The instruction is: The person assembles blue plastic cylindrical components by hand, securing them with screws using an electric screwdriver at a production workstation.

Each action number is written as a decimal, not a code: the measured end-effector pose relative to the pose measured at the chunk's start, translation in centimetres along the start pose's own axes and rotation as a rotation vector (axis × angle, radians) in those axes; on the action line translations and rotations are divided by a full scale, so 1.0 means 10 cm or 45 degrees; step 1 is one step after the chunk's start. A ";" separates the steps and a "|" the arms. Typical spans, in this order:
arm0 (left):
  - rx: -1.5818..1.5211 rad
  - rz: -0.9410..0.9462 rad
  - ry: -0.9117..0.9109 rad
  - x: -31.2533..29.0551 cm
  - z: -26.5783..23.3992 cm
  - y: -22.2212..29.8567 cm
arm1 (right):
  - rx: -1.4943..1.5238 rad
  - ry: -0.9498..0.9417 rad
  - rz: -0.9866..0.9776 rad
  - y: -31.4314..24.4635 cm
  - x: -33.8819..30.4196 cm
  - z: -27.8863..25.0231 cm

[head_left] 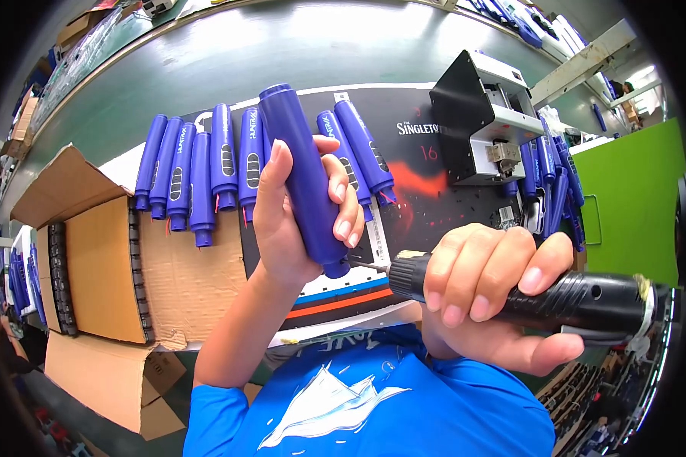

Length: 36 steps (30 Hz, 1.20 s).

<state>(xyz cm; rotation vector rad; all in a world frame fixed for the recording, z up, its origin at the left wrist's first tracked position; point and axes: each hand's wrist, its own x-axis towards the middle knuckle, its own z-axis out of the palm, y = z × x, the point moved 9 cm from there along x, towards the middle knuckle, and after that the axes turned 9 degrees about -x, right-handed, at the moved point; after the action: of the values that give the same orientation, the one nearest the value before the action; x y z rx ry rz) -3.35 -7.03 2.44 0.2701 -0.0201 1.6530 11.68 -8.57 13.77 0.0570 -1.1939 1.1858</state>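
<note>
My left hand is wrapped round a blue plastic handle tube, held tilted with its narrow end low. In my right hand lies a black electric screwdriver, gripped round its body and pointing left. Its thin bit meets or nearly meets the side of the tube's narrow end; contact is too small to tell. Behind my left hand, several similar blue handle tubes lie in a row, some with short red wires at the lower end. Two more handle tubes rest just right of the held one.
An open cardboard box with black parts along its inner sides stands at the left. A black and white machine occupies the mat's far right. Beyond it are piled blue tubes and a green panel.
</note>
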 end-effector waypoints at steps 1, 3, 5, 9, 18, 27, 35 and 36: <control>-0.008 -0.002 0.002 0.01 -0.01 -0.01 | 0.003 -0.003 -0.043 -0.01 -0.02 0.00; -0.031 -0.031 0.039 0.00 -0.04 -0.05 | 0.024 -0.010 -0.105 -0.03 -0.06 0.01; -0.030 -0.027 0.046 -0.01 -0.04 -0.08 | -0.011 0.003 -0.167 -0.06 -0.09 0.01; 0.210 0.011 0.113 0.01 -0.04 -0.13 | -0.085 0.007 -0.209 -0.14 -0.14 -0.12; 1.067 -0.026 0.167 0.21 0.10 -0.25 | -0.354 0.322 -0.160 -0.77 0.23 -1.59; 2.897 -0.143 0.055 0.95 0.17 -0.83 | -0.859 0.529 -0.122 -0.53 0.92 -2.00; 3.347 -0.411 0.016 0.95 -0.20 -0.59 | -1.119 0.472 0.057 -0.44 0.85 -1.98; 3.351 -0.420 0.016 0.89 -0.21 -0.57 | -1.092 0.490 0.056 -0.45 0.81 -1.98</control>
<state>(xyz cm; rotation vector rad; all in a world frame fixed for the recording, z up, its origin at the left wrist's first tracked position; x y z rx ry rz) 1.25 2.69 1.23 1.9437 2.0894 0.3071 27.49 6.58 13.34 -0.8076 -1.2637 0.5999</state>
